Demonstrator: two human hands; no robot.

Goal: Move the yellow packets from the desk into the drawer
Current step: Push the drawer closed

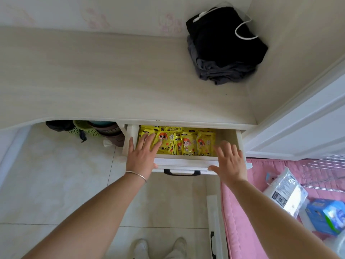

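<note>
Several yellow packets (186, 142) with a red-haired cartoon figure lie packed inside the open white drawer (184, 162) under the desk (112, 81). My left hand (142, 157) lies flat with fingers spread on the leftmost packets, a thin bangle on its wrist. My right hand (230, 162) hovers with fingers spread over the drawer's front right corner, its thumb at the front panel, holding nothing. No yellow packet shows on the desk top.
A black and grey bundle of clothes (224, 47) sits at the desk's back right corner. Baskets and bowls (100, 131) stand under the desk at left. A pink mat (261, 212) with a plastic bag and a blue pack lies at right, beside a white door (308, 128).
</note>
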